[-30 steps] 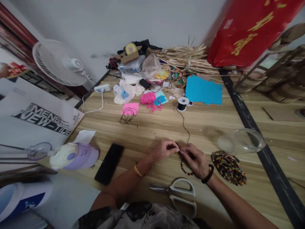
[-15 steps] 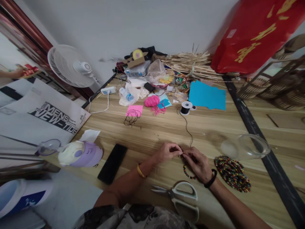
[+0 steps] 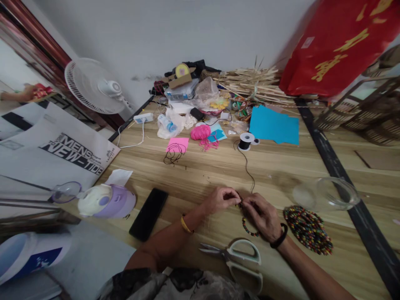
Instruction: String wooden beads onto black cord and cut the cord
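My left hand (image 3: 222, 198) and my right hand (image 3: 262, 214) nearly meet above the wooden table, each pinching part of a small beaded strand (image 3: 248, 230). Its colourful beads curve down beside my right palm; the ends between my fingertips are too small to make out. A black cord (image 3: 249, 168) runs from a white spool (image 3: 245, 142) down to my right fingers. White-handled scissors (image 3: 231, 254) lie with their blades apart below my hands. To the right of my right wrist rests a coiled pile of multicoloured beads (image 3: 308, 229).
A clear jar (image 3: 337, 193) lies behind the bead pile. Left of my left arm are a black phone (image 3: 148, 214) and a purple bottle (image 3: 120, 201). Pink yarn (image 3: 200, 132), blue sheets (image 3: 275, 125) and plastic bags crowd the back. Another person's hand (image 3: 26, 93) shows far left.
My fingertips have parted slightly at the strand, my right hand a little to the right. The whole view has shifted slightly.
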